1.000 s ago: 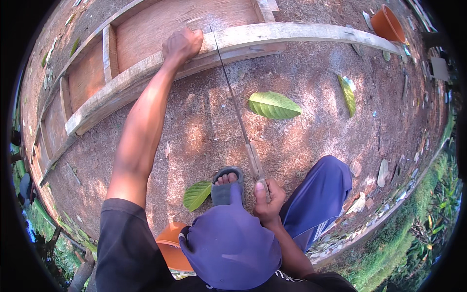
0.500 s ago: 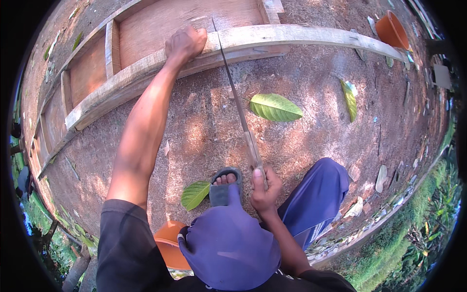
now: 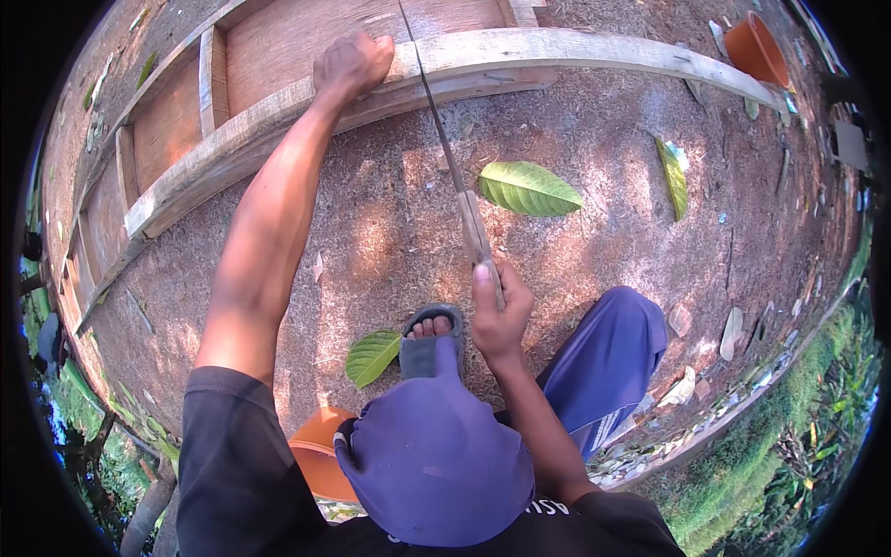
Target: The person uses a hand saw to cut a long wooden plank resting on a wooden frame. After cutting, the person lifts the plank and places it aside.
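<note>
My right hand (image 3: 502,314) is wrapped round the wooden handle of a handsaw (image 3: 440,121), thumb along its top. The narrow dark blade points away from me and crosses a long pale wooden plank (image 3: 548,48), just right of my left hand. My left hand (image 3: 354,65) is closed over that plank, pressing it down; its fingertips are hidden behind the far edge. Beneath the plank lies a wooden frame (image 3: 213,79) with crosspieces and a reddish-brown panel. The plank's right end reaches out past the frame over the ground.
An orange bucket (image 3: 756,51) lies tipped near the plank's right end. Another orange container (image 3: 323,455) is beside me at lower left. Large green leaves (image 3: 530,188) lie on the brown ground. My sandalled foot (image 3: 431,343) and bent knee (image 3: 613,348) are close to the saw.
My right hand has pushed the saw forward, away from me, so its handle sits nearer the plank. My left hand stays in place on the plank.
</note>
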A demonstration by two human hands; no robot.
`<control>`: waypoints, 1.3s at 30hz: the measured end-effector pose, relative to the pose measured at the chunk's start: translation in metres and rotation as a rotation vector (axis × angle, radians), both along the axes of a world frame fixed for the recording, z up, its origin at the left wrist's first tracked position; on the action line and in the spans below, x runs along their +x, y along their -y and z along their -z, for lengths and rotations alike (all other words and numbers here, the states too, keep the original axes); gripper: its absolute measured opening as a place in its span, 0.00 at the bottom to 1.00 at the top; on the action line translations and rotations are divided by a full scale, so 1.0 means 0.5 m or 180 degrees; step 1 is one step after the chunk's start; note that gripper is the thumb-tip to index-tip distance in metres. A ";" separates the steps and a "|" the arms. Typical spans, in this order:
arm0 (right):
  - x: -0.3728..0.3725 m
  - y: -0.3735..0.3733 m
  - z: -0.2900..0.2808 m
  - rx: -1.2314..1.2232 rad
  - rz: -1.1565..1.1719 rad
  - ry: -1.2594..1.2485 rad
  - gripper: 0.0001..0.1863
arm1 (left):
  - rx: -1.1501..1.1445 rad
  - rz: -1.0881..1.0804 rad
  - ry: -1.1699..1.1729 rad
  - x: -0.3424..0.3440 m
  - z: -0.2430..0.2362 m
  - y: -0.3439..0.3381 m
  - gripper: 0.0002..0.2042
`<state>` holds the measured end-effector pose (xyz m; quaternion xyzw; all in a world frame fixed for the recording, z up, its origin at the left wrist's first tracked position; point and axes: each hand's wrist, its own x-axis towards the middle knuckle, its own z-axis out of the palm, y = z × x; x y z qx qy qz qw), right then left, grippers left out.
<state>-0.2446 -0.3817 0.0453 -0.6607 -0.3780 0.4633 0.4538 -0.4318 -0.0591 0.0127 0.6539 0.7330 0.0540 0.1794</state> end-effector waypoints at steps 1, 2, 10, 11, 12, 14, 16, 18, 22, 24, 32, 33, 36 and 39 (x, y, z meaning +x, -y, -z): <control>-0.017 -0.075 0.001 0.0063 -0.0046 -0.0051 0.16 | 0.0166 0.0042 -0.0026 -0.002 0.021 -0.001 0.20; -0.021 -0.120 0.023 0.0271 0.0003 0.0116 0.16 | 0.0335 0.0111 -0.0018 0.013 0.032 -0.007 0.20; 0.063 0.209 -0.012 0.0078 -0.0308 0.0581 0.11 | 0.0211 0.0157 -0.0045 -0.015 0.026 -0.006 0.22; 0.064 0.204 0.000 0.0076 -0.0202 0.0476 0.11 | 0.0271 0.0165 -0.0066 -0.008 0.026 0.002 0.22; 0.050 0.177 0.002 0.0026 -0.0081 0.0364 0.11 | 0.0282 0.0151 -0.0116 -0.008 0.043 0.020 0.22; 0.010 0.036 0.012 0.0071 -0.0002 0.0168 0.12 | 0.0559 0.0104 -0.0210 -0.010 0.036 0.000 0.23; -0.014 -0.104 0.012 0.0164 -0.0011 0.0168 0.14 | 0.0301 0.0121 -0.0108 0.011 0.017 -0.001 0.23; -0.023 -0.118 0.010 0.0121 0.0037 0.0159 0.16 | 0.0453 0.0105 -0.0079 0.017 0.034 0.001 0.23; 0.016 0.106 -0.002 0.0107 0.0099 0.0286 0.14 | 0.0233 0.0152 -0.0041 -0.002 0.043 -0.010 0.21; 0.045 0.177 -0.064 0.0051 -0.0282 0.0507 0.13 | 0.0293 0.0074 -0.0126 -0.016 0.047 0.004 0.20; -0.025 -0.119 0.033 0.0277 0.0068 0.0260 0.14 | 0.0581 0.0192 -0.0037 0.016 0.056 -0.012 0.19; -0.015 -0.072 0.028 0.0059 0.0027 0.0244 0.14 | 0.0497 0.0174 -0.0005 0.011 0.065 -0.009 0.19; 0.032 0.130 0.015 0.0025 -0.0115 0.0363 0.13 | 0.0462 0.0238 -0.0109 -0.014 0.064 -0.003 0.19; 0.059 0.202 -0.028 -0.0058 -0.0247 0.0333 0.12 | 0.0553 0.0244 -0.0151 -0.021 0.042 0.003 0.21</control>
